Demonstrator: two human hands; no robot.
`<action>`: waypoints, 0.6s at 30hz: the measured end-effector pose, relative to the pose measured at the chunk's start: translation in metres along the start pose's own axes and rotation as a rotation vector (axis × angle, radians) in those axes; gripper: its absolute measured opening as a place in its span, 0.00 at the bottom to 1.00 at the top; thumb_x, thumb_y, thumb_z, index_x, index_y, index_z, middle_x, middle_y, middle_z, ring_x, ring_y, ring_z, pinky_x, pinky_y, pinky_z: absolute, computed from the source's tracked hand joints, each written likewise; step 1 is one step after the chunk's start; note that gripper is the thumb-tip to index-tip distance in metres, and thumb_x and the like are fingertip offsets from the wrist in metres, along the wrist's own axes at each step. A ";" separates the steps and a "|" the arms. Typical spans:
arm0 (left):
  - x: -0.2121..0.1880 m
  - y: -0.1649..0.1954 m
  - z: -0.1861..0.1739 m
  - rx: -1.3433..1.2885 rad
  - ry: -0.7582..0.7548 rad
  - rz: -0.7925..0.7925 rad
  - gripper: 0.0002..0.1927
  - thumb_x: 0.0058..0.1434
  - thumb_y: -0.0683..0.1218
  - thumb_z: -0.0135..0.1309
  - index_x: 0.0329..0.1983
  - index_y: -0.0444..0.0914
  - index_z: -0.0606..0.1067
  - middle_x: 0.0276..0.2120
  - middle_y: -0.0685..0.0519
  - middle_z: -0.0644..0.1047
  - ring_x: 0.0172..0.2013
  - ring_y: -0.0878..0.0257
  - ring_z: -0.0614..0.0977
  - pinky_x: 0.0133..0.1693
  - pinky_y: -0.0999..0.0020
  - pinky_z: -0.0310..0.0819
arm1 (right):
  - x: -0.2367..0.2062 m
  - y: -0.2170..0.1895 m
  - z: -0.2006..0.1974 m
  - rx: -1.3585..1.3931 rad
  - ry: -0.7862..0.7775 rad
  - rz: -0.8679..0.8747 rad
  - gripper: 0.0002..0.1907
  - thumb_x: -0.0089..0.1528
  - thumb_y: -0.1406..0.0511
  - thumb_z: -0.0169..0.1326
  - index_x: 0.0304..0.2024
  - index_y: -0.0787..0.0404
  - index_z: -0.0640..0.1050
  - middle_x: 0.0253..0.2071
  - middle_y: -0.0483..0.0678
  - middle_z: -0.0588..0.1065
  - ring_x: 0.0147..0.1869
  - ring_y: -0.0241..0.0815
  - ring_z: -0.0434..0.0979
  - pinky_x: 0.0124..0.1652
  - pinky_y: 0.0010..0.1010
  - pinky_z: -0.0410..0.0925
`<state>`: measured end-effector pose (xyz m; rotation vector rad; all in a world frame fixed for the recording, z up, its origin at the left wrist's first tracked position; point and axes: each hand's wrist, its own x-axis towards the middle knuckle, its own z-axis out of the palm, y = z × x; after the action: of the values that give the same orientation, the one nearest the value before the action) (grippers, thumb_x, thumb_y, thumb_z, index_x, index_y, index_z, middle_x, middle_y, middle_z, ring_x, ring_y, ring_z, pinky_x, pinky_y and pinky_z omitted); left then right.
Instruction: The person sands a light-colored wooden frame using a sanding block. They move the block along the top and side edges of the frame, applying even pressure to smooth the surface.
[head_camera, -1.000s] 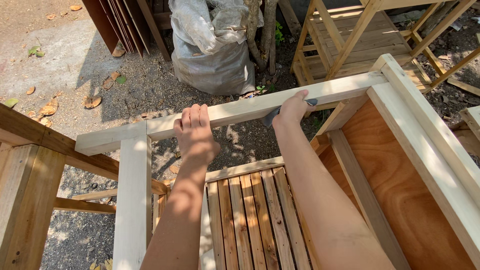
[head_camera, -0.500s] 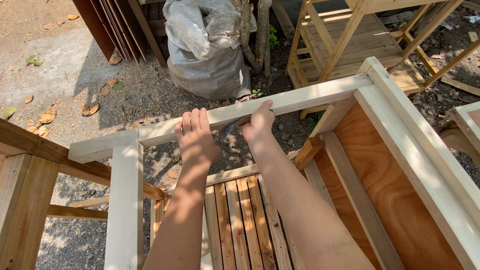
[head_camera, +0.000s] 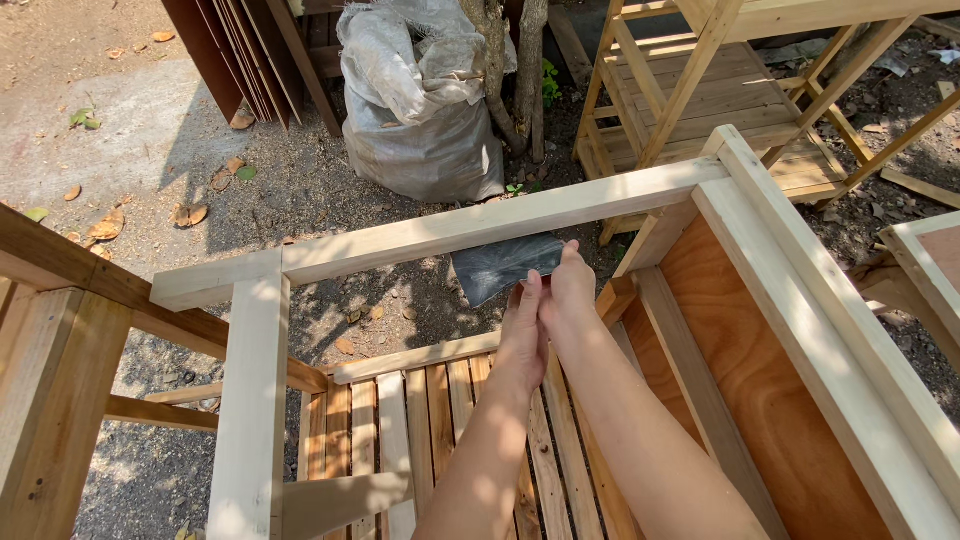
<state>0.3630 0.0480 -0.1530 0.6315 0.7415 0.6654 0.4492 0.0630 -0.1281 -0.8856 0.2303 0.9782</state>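
Both hands share one grip on a dark grey sheet of sandpaper (head_camera: 505, 266): the left hand (head_camera: 523, 335) and right hand (head_camera: 570, 295) are pressed side by side, fingers closed on the sheet's right edge. The sheet hangs in the air just below the pale top rail (head_camera: 440, 232) of the wooden frame, its upper corner close to the rail's underside; whether it touches the rail cannot be told.

Change from the earlier frames: a second ago both hands lay on top of the rail, well apart from each other, fingers draped over it. Half a second ago they had drawn closer together along the rail. Now neither hand is on the rail; both have dropped below it and meet at the sandpaper, which shows far more plainly than before.

Below the rail lies a slatted wooden floor (head_camera: 420, 420). To the right of the rail, a reddish plywood panel (head_camera: 770, 380) lines the frame's side. Beyond the rail, on the ground, stands a grey sack (head_camera: 420, 110) against a tree trunk (head_camera: 528, 70), with a second wooden frame (head_camera: 720, 90) further right.
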 end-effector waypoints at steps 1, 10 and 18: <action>0.008 -0.004 0.007 -0.104 0.066 -0.032 0.41 0.62 0.65 0.52 0.70 0.36 0.61 0.61 0.50 0.71 0.64 0.55 0.68 0.64 0.58 0.59 | -0.002 -0.003 0.000 -0.119 0.007 -0.028 0.24 0.71 0.57 0.39 0.65 0.63 0.66 0.56 0.54 0.72 0.51 0.48 0.78 0.48 0.44 0.76; 0.089 0.041 0.008 -0.795 0.271 0.111 0.21 0.74 0.48 0.38 0.62 0.29 0.62 0.56 0.41 0.72 0.53 0.50 0.78 0.58 0.48 0.77 | 0.011 -0.088 0.015 -1.489 -0.052 -1.369 0.17 0.72 0.60 0.50 0.59 0.64 0.75 0.56 0.58 0.73 0.59 0.61 0.73 0.57 0.49 0.64; 0.089 0.067 -0.021 -0.905 0.385 0.178 0.19 0.69 0.42 0.39 0.62 0.33 0.65 0.58 0.42 0.71 0.56 0.49 0.77 0.58 0.41 0.74 | 0.059 -0.087 0.058 -2.305 -0.285 -1.032 0.30 0.73 0.51 0.27 0.47 0.50 0.83 0.44 0.47 0.80 0.50 0.51 0.80 0.54 0.51 0.63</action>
<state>0.3754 0.1607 -0.1518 -0.2769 0.6487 1.2010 0.5400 0.1212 -0.0754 -2.3970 -1.8259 -0.1022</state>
